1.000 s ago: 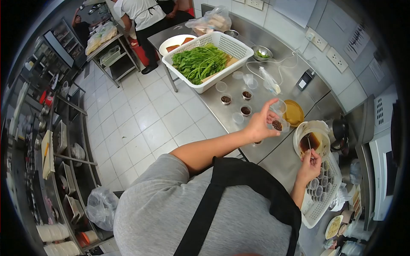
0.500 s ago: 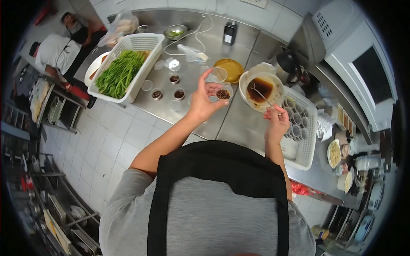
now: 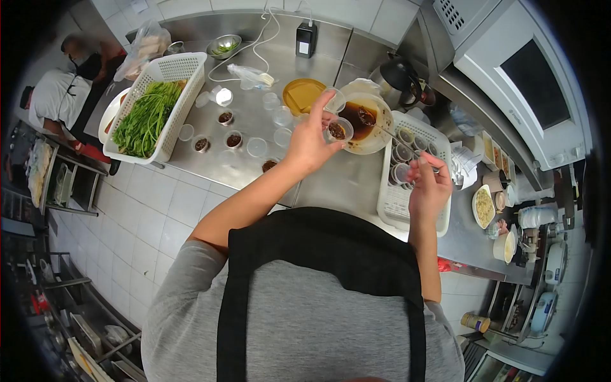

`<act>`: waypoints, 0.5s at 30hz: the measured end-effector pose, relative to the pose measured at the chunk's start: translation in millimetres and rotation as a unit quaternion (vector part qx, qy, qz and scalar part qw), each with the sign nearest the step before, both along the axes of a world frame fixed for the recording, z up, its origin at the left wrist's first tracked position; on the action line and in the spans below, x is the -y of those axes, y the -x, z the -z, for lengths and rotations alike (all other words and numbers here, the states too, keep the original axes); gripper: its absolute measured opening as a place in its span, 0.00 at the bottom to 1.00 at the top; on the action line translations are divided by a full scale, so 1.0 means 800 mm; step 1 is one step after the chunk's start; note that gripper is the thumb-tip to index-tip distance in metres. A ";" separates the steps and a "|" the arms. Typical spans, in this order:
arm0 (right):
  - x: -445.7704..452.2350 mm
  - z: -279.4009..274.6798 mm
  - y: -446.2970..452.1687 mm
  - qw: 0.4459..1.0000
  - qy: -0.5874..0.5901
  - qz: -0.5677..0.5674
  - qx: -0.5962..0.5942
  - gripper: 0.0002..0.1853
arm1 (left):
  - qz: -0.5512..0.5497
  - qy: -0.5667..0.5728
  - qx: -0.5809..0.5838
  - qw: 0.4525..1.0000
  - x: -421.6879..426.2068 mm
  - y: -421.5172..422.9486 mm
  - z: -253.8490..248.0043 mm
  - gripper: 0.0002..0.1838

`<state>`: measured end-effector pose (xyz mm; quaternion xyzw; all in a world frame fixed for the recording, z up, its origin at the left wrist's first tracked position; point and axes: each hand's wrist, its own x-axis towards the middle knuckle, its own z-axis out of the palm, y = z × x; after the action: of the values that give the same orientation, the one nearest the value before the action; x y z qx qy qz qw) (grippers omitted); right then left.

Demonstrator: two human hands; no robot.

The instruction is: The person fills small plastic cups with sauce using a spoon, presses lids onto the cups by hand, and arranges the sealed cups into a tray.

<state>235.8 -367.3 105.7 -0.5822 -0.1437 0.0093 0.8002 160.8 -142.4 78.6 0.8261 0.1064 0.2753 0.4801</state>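
Brown bits (image 3: 337, 131) darken the clear cup (image 3: 339, 129) in half-open left hand (image 3: 310, 144), right hand (image 3: 431, 184) pinching a spoon (image 3: 394, 136).

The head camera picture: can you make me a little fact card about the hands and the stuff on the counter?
Left hand: holding a small clear cup with dark bits in it
Right hand: holding a spoon by its handle
Spoon's head: above a bowl of dark liquid
Leafy greens: in a white basket
Yellow plate: on the metal counter
Black box: near the wall, with a white cable
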 end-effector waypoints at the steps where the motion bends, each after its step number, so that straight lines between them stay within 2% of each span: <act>1: 0.004 -0.009 0.002 1.000 0.009 -0.020 0.002 0.06 | -0.003 -0.004 -0.010 1.000 0.003 0.000 0.000 0.53; 9: -0.002 -0.048 0.017 0.973 0.169 -0.152 0.042 0.06 | 0.013 0.012 -0.010 1.000 0.013 0.006 0.002 0.54; 12: -0.011 -0.056 0.024 0.889 0.338 -0.109 0.288 0.05 | 0.025 0.046 -0.005 0.999 0.011 0.013 0.004 0.55; 15: -0.022 -0.080 0.038 0.814 0.363 -0.091 0.445 0.05 | 0.028 0.084 0.003 0.996 0.004 0.019 0.011 0.55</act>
<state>205.8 -349.9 169.9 -0.7554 -0.5222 -0.1264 0.3751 145.8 -145.8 69.7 0.7848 0.1048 0.2541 0.5555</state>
